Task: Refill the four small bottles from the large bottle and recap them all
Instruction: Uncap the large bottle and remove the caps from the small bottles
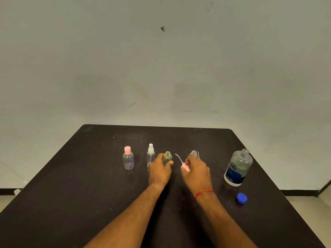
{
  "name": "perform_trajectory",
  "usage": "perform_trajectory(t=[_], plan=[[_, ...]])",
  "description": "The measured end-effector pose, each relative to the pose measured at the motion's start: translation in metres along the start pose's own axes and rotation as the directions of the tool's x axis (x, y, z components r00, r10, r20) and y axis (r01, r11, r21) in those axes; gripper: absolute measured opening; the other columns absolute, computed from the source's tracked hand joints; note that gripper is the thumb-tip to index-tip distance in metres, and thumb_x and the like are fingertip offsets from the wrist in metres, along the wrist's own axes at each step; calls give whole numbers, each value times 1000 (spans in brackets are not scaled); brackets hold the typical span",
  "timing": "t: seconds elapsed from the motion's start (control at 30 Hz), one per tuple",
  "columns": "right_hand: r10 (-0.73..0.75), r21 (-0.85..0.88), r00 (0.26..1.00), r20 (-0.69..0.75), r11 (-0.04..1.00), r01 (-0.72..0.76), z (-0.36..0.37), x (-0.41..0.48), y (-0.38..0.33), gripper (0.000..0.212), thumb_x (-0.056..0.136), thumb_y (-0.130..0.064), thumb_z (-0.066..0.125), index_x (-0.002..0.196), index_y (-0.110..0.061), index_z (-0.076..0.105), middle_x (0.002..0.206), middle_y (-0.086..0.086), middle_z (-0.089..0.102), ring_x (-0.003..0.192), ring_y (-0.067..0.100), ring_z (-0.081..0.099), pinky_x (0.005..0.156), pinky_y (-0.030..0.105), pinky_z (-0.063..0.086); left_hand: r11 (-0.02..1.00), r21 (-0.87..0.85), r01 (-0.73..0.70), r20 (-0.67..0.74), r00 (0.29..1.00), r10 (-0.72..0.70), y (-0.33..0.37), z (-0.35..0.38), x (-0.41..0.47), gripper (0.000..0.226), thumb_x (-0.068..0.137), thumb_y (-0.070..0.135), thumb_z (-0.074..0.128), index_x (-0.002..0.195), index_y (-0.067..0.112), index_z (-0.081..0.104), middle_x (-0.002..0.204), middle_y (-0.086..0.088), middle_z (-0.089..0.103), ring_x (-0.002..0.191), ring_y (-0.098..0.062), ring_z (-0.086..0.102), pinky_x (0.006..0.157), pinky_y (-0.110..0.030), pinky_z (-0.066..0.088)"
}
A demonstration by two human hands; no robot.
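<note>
- Small clear uncapped bottle with threaded neck [167,157]: stands upright on the black worktop [89,185], third in the row; my left hand [159,170] has its grip closed around the body.
- My right hand [195,170]: grip closed on a pink pump top with a thin white dip tube [184,165], held just beside the open neck, not yet seated.
- Capped: the small clear bottle with pink cap [128,159] and the small clear bottle with white spray top [150,154].
- Open: a fourth small clear bottle [194,153], partly hidden behind my right hand; a thin white tube rises beside it.
- Large clear bottle with dark blue label [238,167]: upright, uncapped, at far right; its blue cap [242,197] lies nearer me.
- Judgement: about halfway; two small bottles and the large bottle need recapping. Fill levels unclear.
- Label reads "re-nu"; smaller print illegible.
</note>
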State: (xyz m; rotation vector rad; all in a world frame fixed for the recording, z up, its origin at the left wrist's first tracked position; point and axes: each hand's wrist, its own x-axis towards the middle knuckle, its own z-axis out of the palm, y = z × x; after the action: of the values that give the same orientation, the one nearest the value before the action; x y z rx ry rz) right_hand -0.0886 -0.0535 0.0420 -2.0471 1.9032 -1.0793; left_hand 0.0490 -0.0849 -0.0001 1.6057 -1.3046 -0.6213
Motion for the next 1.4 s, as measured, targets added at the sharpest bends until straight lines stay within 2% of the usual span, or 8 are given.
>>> perform_trajectory(t=[0.23, 0.47, 0.6, 0.77, 0.93, 1.13, 1.3, 1.4], plan=[[44, -73, 997, 69, 997, -39, 35, -4, 2, 11, 86, -22, 63, 86, -20, 51, 90, 0, 61, 78, 23, 64, 65, 33, 52, 999, -2, -32, 12, 999, 32, -1, 5, 8, 24, 93, 26, 71, 111, 21, 56, 99, 0, 69, 89, -20, 69, 78, -41, 60], [79, -94, 993, 87, 993, -71, 51, 6, 3, 13, 90, -26, 62, 94, -18, 52, 97, 3, 60, 83, 23, 62, 67, 33, 51, 998, -41, -43, 26, 999, 44, -5, 9, 11, 24, 90, 31, 74, 102, 25, 54, 88, 11, 68, 80, -11, 68, 71, -27, 58], [83, -91, 993, 80, 993, -75, 55, 5, 3, 16, 90, -29, 60, 96, -18, 50, 102, 3, 56, 85, 27, 62, 64, 34, 48, 997, -76, -33, 22, 999, 34, -7, 11, 10, 27, 87, 34, 77, 98, 26, 54, 85, 15, 66, 75, 5, 63, 62, -6, 47], [81, -25, 995, 54, 997, -79, 52, 1, 8, 20, 92, -30, 60, 105, -19, 49, 110, -1, 51, 87, 22, 62, 67, 33, 51, 988, -155, -1, 34, 999, 6, -13, 7, 1, 29, 86, 33, 78, 104, 27, 56, 102, 4, 72, 73, -17, 72, 61, -37, 62], [44, 2, 999, 15, 999, -44, 44, -5, 5, 23, 90, -25, 65, 106, -21, 50, 110, -2, 53, 81, 17, 63, 68, 32, 55, 985, -161, -59, -78, 996, 47, -11, -7, -11, 22, 90, 33, 74, 104, 28, 58, 111, 11, 64, 61, -21, 70, 42, -20, 51], [-68, 63, 993, -98, 995, 74, 32, 0, -20, 23, 85, -16, 67, 103, -19, 54, 103, -2, 56, 81, 16, 59, 63, 24, 47, 982, -170, -83, -290, 957, 31, -13, -33, -13, 15, 92, 28, 72, 93, 19, 60, 73, 5, 66, 61, -17, 65, 61, -47, 58], [-165, 80, 975, -146, 981, 178, 26, 7, -45, 18, 85, -17, 66, 99, -18, 54, 96, -4, 54, 72, 8, 53, 58, 8, 34, 999, -17, -28, -319, 948, 21, -23, -41, -6, 34, 88, 20, 75, 114, 17, 53, 110, 2, 54, 92, -12, 57, 85, -43, 55], [-195, 91, 971, -140, 974, 209, 26, 9, -53, 19, 85, -17, 66, 99, -18, 53, 96, -4, 53, 69, 9, 54, 57, 15, 47, 998, 12, 58, -202, 978, -55, -23, -37, -1, 60, 90, 31, 74, 139, 11, 47, 135, -6, 53, 120, -27, 57, 100, -43, 49]])
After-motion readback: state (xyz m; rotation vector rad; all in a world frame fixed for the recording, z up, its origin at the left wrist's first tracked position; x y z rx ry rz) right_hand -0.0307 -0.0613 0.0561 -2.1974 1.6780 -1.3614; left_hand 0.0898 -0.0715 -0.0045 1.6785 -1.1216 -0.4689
